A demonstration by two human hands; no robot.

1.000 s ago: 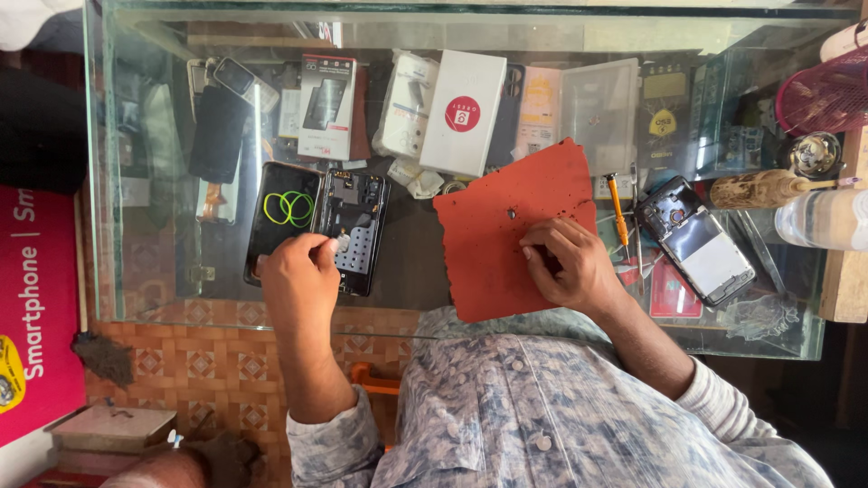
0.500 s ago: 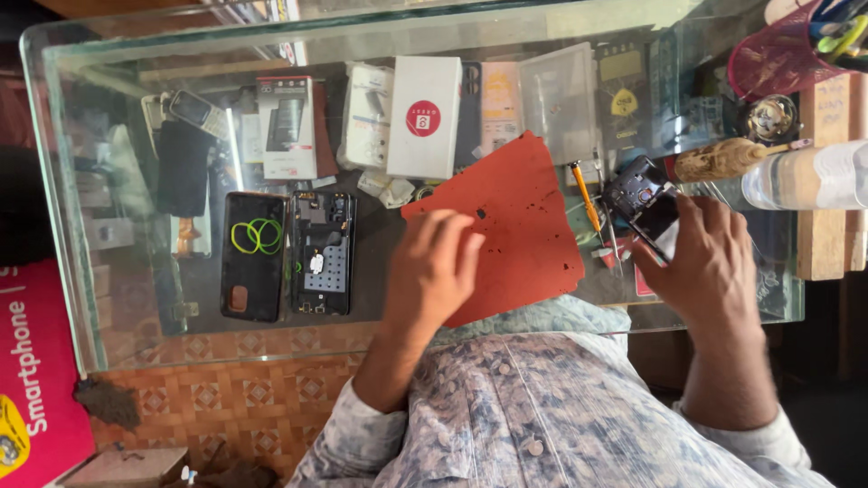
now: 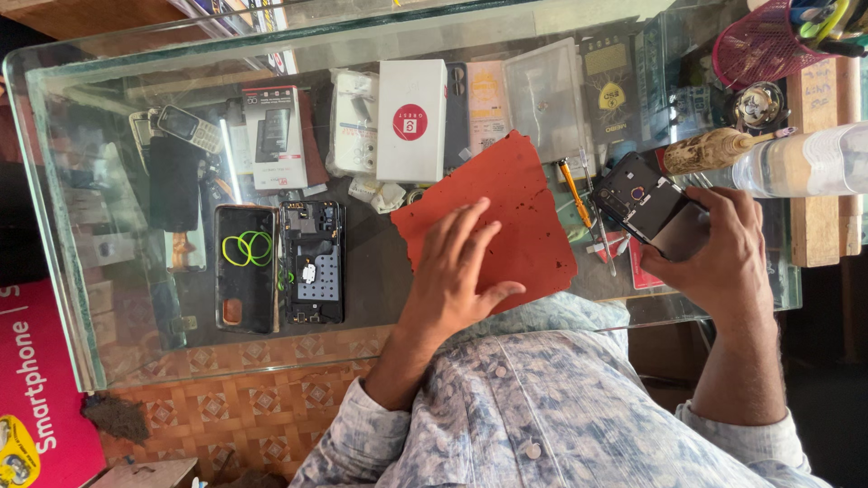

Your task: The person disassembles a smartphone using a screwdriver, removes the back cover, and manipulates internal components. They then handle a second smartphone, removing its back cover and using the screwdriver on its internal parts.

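My left hand (image 3: 457,267) lies flat, fingers spread, on a red-orange work mat (image 3: 520,194) on the glass counter top (image 3: 108,271). My right hand (image 3: 719,253) grips a dark phone (image 3: 646,203), back side up, just right of the mat. An opened phone (image 3: 312,262) with its insides showing lies left of the mat. Beside the opened phone is a black back cover (image 3: 244,267) with green rings on it.
Small tools, one an orange-handled one (image 3: 574,192), lie between mat and phone. A wooden-handled tool (image 3: 710,149), a clear bottle (image 3: 805,163) and a pink basket (image 3: 759,41) stand at the right. Under the glass lie a white box (image 3: 411,122), packets and old phones (image 3: 185,126).
My left hand left the opened phone and came to rest on the red mat. My right hand moved off the mat to the right and took hold of the dark phone.
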